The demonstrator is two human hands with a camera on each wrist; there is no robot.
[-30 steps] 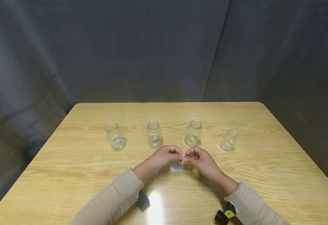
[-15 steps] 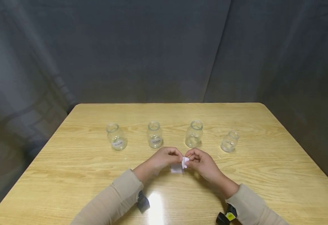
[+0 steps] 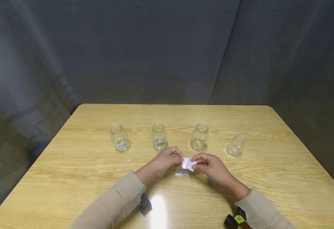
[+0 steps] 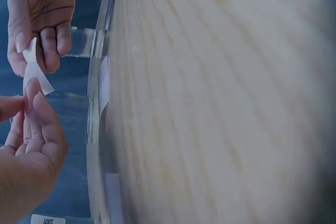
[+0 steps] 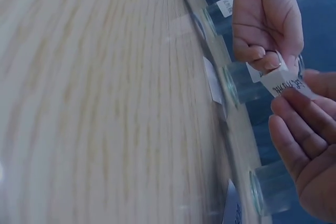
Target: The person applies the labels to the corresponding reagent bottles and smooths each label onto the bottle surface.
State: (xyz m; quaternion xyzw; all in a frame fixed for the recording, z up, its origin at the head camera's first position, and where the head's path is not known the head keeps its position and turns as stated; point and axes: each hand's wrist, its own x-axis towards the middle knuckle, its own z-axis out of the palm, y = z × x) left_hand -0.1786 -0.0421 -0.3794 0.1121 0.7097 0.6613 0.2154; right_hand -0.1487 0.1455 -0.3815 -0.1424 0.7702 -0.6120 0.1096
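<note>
White label (image 3: 188,163) pinched: left hand (image 3: 166,159), right hand (image 3: 212,166), both angled inward.

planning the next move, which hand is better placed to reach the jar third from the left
Probably the right hand: it is nearer the third jar, which looks bare. The left hand is closer to the second jar, which bears a label. Both pinch the white paper, so neither is free.

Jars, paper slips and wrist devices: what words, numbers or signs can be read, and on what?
None is legible.
First label, on leftmost jar: characters too small or blurred.
Second label, on second jar from left: likewise.
Held slip: characters blurred.
Bottom slip in right wrist view: marks blurred.
Yellow tag, on right wrist device: too small.
</note>
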